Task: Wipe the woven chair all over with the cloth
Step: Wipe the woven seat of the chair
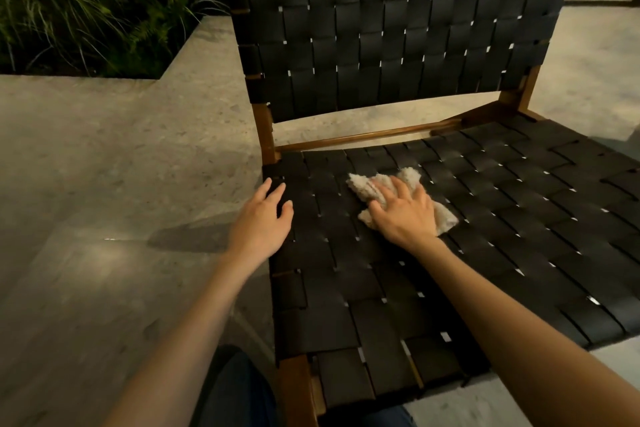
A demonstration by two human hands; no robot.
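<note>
Beige cloth (pixel 367 187) lies pressed under the open right hand (pixel 405 215) mid-seat on the woven chair (pixel 485 218), open left hand (pixel 263 215) beside it; the backrest (pixel 398 28) beyond probably wants wiping next.

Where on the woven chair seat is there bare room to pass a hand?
Free: right half of the black woven seat, from the crumpled beige cloth to the right edge; the front-left strip nearest the person. Crowded: back-left, where the left hand rests at the edge and the right hand presses the cloth.
</note>
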